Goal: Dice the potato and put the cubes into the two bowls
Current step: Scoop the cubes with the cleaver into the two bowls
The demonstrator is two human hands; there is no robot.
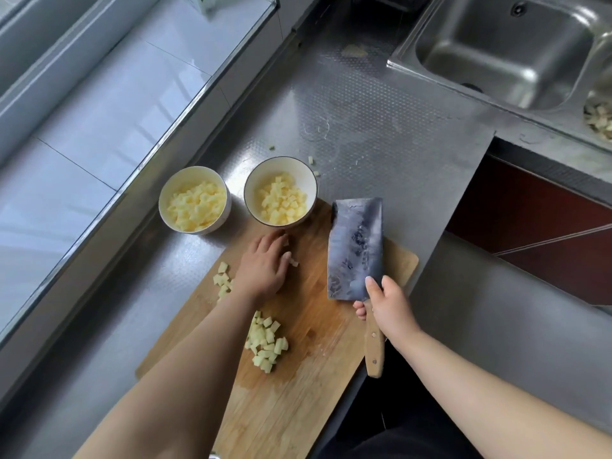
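wooden board (318,326) | right hand (387,306) fingers curled round cleaver (356,250) handle | left hand (265,266) fingers pinching cubes (266,342)

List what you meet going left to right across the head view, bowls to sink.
Left bowl → right bowl → cleaver, held by the right hand → sink. The left hand overlaps the bowls' span, so it is left out.

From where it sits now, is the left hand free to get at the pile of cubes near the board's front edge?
Probably yes. The left hand lies on the cutting board, gathering a few pieces; the cube pile lies uncovered beside that forearm. The cleaver is off to the right.
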